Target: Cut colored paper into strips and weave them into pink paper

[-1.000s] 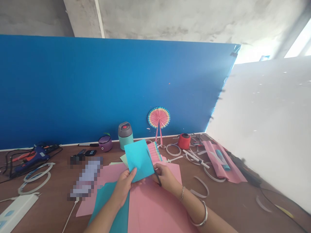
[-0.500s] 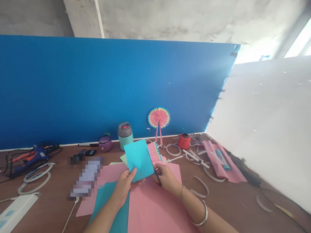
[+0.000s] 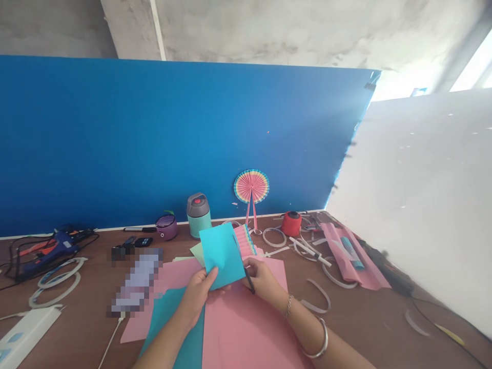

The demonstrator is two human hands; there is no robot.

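Observation:
My left hand [image 3: 202, 292] grips the lower left part of a bright blue sheet of paper [image 3: 222, 253], thumb on top. In my right hand [image 3: 261, 281] is a pair of scissors [image 3: 249, 282] with dark handles; the blades run up along the paper's right edge. Whether the blades are apart I cannot tell. Beneath my hands lie a large pink sheet [image 3: 249, 328] and a teal sheet [image 3: 175, 312]. Just behind the blue paper is a pleated pink strip [image 3: 244, 241] with a coloured edge.
A round pleated fan [image 3: 251, 187] stands against the blue partition [image 3: 154, 143]. Along the back are a teal flask [image 3: 199, 218], a purple pot [image 3: 166, 227] and a red container [image 3: 291, 224]. Rolls of white tape strip [image 3: 274, 237] lie to the right, a glue gun [image 3: 57, 248] far left.
The blue paper has shifted slightly right and turned a little. Both hands stay nearly in place, and the scissors remain at the paper's right edge.

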